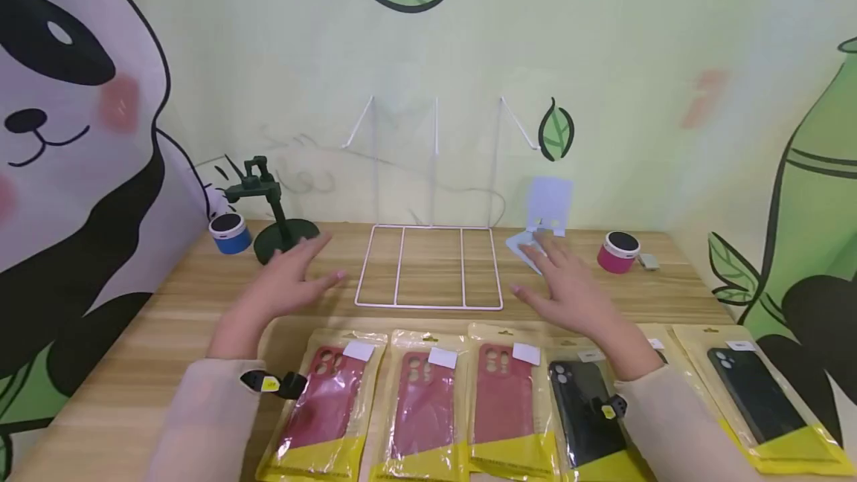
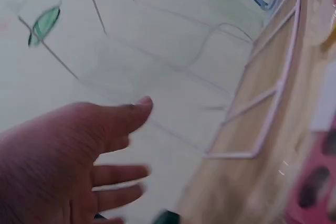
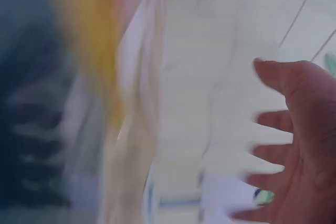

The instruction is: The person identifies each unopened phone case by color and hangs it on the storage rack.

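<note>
Both hands hover palm-down above the wooden table (image 1: 134, 318), fingers spread, holding nothing. My left hand (image 1: 288, 281) is left of the white wire rack (image 1: 431, 266), near the dark green stand (image 1: 274, 218). My right hand (image 1: 569, 288) is right of the rack, its fingertips over the base of a pale phone stand (image 1: 545, 218). A row of bagged phone cases lies along the near edge: red ones (image 1: 425, 404) and black ones (image 1: 585, 411). The left wrist view shows the spread left hand (image 2: 63, 156) beside the rack (image 2: 273, 93). The right wrist view shows the right hand (image 3: 299, 140), blurred.
A blue round speaker (image 1: 230, 233) stands at the back left and a pink one (image 1: 618, 251) at the back right. Another black bagged case (image 1: 759, 393) lies at the far right. Panda and bamboo walls close in the table on three sides.
</note>
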A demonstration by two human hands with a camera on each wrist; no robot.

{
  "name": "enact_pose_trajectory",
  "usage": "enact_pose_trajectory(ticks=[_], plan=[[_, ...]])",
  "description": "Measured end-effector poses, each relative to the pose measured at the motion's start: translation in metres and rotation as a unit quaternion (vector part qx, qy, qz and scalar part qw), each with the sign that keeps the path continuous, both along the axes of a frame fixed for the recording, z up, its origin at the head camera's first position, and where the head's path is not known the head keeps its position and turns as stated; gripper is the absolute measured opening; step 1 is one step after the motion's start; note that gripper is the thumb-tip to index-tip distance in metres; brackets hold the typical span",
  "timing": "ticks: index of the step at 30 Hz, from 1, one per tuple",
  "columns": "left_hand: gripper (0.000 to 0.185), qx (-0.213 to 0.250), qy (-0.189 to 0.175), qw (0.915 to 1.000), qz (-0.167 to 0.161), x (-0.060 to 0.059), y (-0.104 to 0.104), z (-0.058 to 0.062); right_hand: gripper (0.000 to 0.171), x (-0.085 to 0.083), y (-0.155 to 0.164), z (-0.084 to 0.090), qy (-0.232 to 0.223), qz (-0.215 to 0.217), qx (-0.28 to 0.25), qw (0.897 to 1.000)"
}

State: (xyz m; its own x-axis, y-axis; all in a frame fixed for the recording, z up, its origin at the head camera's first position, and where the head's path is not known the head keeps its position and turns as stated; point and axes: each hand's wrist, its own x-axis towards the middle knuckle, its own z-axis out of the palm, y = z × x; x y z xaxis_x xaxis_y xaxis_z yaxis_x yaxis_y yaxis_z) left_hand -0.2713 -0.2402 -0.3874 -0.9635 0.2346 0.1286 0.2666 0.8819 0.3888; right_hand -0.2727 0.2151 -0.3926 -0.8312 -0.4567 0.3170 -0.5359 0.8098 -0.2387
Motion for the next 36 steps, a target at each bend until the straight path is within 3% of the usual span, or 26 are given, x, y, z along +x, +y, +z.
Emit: enact_pose_trajectory(ticks=[2, 5, 7, 9, 12, 16, 19, 24, 27, 31, 36], plan=[[0.069, 0.069, -0.039, 0.9963, -0.034, -0.009, -0.001, -0.013, 0.057, 0.007, -0.018, 0.009, -0.054, 0.075, -0.058, 0.994], [0.058, 0.117, -0.069, 0.9889, -0.061, -0.022, 0.001, -0.038, 0.042, 0.017, -0.061, 0.02, -0.159, 0.176, -0.111, 0.965], [0.057, 0.129, -0.068, 0.9863, -0.076, -0.028, 0.006, -0.052, 0.038, 0.018, -0.096, 0.021, -0.211, 0.223, -0.112, 0.945], [0.057, 0.123, -0.053, 0.9866, -0.093, -0.033, 0.012, -0.063, 0.038, 0.015, -0.13, 0.015, -0.231, 0.247, -0.077, 0.938], [0.056, 0.112, -0.034, 0.9867, -0.113, -0.035, 0.021, -0.074, 0.037, 0.006, -0.172, -0.001, -0.207, 0.246, -0.004, 0.947], [0.055, 0.1, -0.023, 0.9889, -0.107, -0.033, 0.026, -0.081, 0.027, -0.002, -0.203, -0.021, -0.205, 0.199, 0.046, 0.957], [0.054, 0.104, -0.026, 0.9892, -0.1, -0.03, 0.023, -0.084, 0.02, -0.004, -0.213, -0.027, -0.239, 0.19, 0.038, 0.951], [0.05, 0.126, -0.038, 0.9874, -0.089, -0.026, 0.012, -0.083, 0.015, -0.005, -0.222, -0.028, -0.26, 0.227, -0.01, 0.938], [0.047, 0.131, -0.037, 0.9869, -0.087, -0.025, 0.012, -0.083, 0.012, -0.003, -0.223, -0.03, -0.244, 0.213, -0.022, 0.946], [0.047, 0.123, -0.038, 0.9878, -0.087, -0.024, 0.012, -0.081, 0.015, 0.001, -0.228, -0.033, -0.208, 0.197, 0.027, 0.958], [0.047, 0.134, -0.045, 0.9864, -0.084, -0.023, 0.012, -0.081, 0.017, 0.003, -0.232, -0.033, -0.186, 0.2, 0.05, 0.961]])
